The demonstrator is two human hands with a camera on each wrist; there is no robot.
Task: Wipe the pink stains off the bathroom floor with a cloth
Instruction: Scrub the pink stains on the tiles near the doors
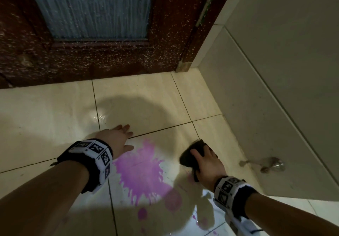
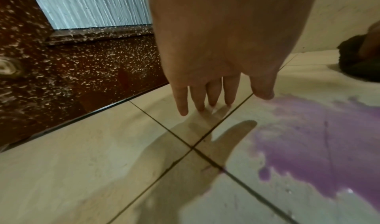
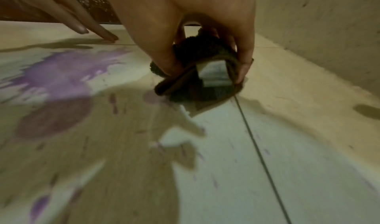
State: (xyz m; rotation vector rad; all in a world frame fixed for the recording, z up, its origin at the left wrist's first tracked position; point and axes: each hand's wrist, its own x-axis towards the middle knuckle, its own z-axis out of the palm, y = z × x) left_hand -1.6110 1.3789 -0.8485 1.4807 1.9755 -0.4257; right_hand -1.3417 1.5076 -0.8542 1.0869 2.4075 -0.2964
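Note:
A large pink stain [image 1: 141, 169] spreads over the pale floor tiles [image 1: 45, 118] between my two hands, with smaller pink spots [image 1: 142, 213] nearer to me. My right hand [image 1: 205, 160] grips a dark folded cloth [image 1: 192, 153] on the floor just right of the stain. A white label [image 3: 213, 73] shows on the cloth [image 3: 195, 81] between thumb and fingers. My left hand [image 1: 119, 136] lies spread with straight fingers [image 2: 205, 97] touching the tile at the stain's [image 2: 318, 146] far left edge, holding nothing.
A dark brown door [image 1: 91, 57] with a frosted glass panel [image 1: 91, 8] closes the far side. A tiled wall [image 1: 275, 88] runs along the right. A small metal fitting [image 1: 273, 165] sits at the wall's base right of the cloth. The tiles look wet.

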